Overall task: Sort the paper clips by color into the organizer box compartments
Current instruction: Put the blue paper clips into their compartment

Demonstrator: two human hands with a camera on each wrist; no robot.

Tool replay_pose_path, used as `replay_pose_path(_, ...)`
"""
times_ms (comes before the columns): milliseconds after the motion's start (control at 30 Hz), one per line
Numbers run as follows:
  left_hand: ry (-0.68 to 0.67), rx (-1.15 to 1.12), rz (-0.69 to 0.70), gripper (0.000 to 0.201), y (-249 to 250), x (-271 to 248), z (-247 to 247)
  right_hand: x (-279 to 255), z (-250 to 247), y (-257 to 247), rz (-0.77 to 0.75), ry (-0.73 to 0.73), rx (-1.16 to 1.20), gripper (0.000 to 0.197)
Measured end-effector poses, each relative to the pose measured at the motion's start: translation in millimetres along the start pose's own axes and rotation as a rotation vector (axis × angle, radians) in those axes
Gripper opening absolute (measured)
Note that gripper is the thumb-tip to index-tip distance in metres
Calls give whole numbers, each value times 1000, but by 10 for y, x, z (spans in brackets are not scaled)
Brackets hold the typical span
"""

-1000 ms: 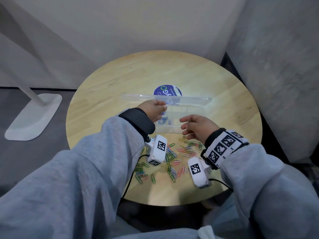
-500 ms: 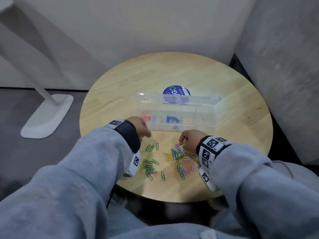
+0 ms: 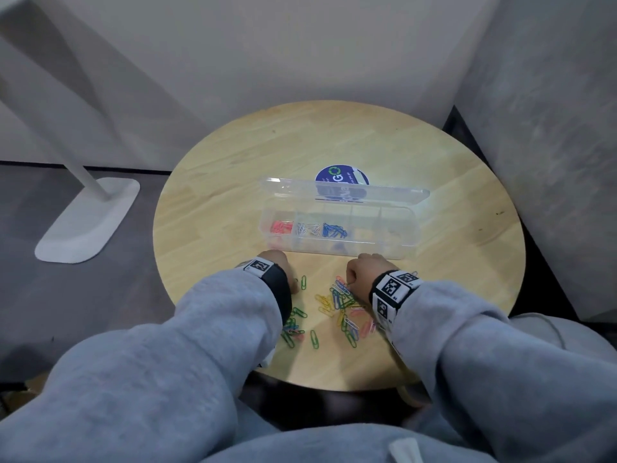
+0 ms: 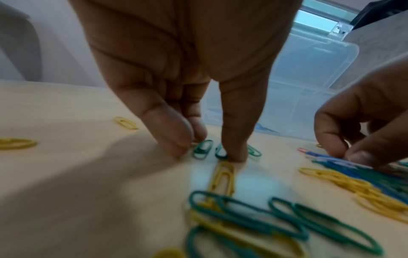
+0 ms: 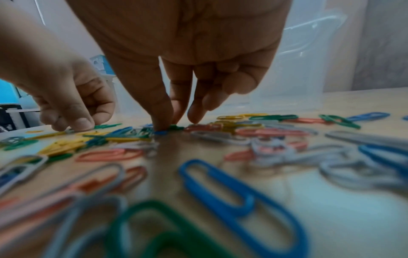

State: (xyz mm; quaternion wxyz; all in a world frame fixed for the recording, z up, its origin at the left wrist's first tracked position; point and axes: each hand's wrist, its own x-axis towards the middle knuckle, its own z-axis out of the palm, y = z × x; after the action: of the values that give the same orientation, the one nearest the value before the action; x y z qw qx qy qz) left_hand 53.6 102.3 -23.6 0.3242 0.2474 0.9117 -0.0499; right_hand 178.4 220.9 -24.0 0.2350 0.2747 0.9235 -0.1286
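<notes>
Honestly, from my remote seat the main worry is a mixed pick. My left hand [image 4: 176, 78] has its fingers [image 4: 234, 139] pointed down among small green wire paper clips [image 4: 202, 149] on the round pale wooden desk [image 3: 233, 182], thumb and fingertips closing round one; I cannot tell whether it is lifted yet. My right hand [image 5: 183, 61] pinches at a blue paper clip [image 5: 160, 132] on the far edge of the tangled multicoloured clip pile [image 3: 344, 305]. Clips there overlap and may hook together, so a blue one could drag a green or yellow neighbour into the wrong compartment. A thin clip could also slip and skid off the near desk edge.

Behind the hands sits the clear plastic organizer box [image 3: 394, 245], lid open, with red, white and blue clips in its left compartments; the right ones look empty. A round blue sticker [image 3: 340, 177] beyond it shows "GO"; the rest is unreadable.
</notes>
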Motion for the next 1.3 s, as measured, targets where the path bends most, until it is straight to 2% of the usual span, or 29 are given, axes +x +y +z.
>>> replay_pose_path(267, -1, 46, 28, 21, -24, 48, 35, -47, 22, 12, 63, -10, -6, 27)
replay_pose_path(500, 41, -40, 26, 33, 3, 22, 40, -91, 8, 57, 60, -46, 75, 20)
replay_pose_path(567, 62, -77, 35, 33, 8, 34, 51, -102, 17, 73, 44, -31, 112, 13)
replay_pose_path(667, 48, -161, 64, 41, 9, 40, 54, -94, 12, 75, 11, 5, 191, 14)
replay_pose_path(800, 26, -129, 148, 36, 36, 9, 46, -122, -26, -16, -97, -6, 183, 15)
replay_pose_path(867, 17, -90, 200, 25, 45, -20, 46, -172, -15, -64, -156, -54, 140, 20)
replay_pose_path(1000, 17, -4, 316, 25, 64, -96, 21, -214, 69, -102, -229, -140, 32, 29)
replay_pose_path(1167, -9, 86, 450, 21, 177, -159, 75, -200, 82, -124, -263, -127, 3, 16)
replay_pose_path(1300, -34, 102, 486, 27, 236, -186, 171, -249, 65, -87, -254, -121, -2, 18)
